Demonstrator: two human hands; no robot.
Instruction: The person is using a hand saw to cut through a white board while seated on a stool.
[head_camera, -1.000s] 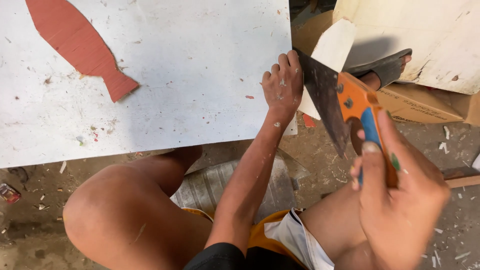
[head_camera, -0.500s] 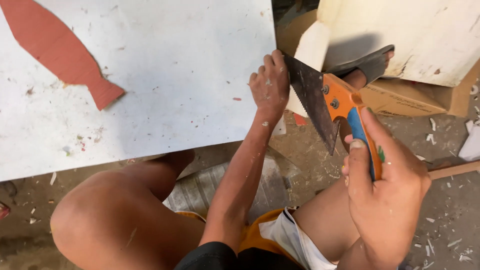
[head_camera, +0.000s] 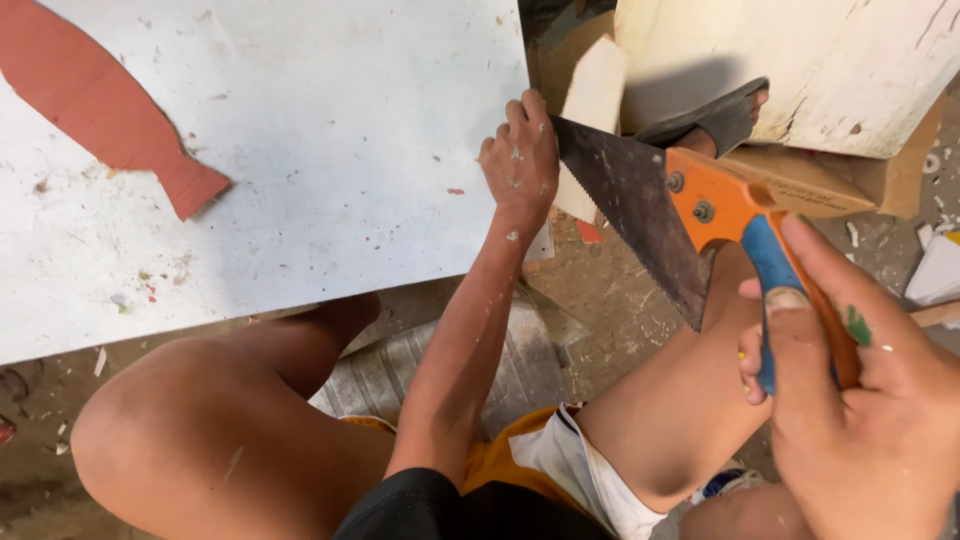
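My right hand (head_camera: 860, 400) grips the orange and blue handle of a hand saw (head_camera: 650, 215). Its dark toothed blade runs up to the right edge of a large white board (head_camera: 320, 150). My left hand (head_camera: 520, 160) presses flat on that edge, right beside the blade. A pale wooden piece (head_camera: 595, 110) stands just behind the blade. A red fish-shaped cutout (head_camera: 110, 110) lies on the board at the upper left.
My bare knees (head_camera: 200, 440) are under the board's near edge. A foot in a dark sandal (head_camera: 715, 115) rests on a worn white panel (head_camera: 800, 60) at the upper right, over a cardboard box (head_camera: 830, 180). Chips litter the dirt floor (head_camera: 620, 290).
The saw and my right hand have drawn back toward me and to the right. My left hand has stayed on the board's edge.
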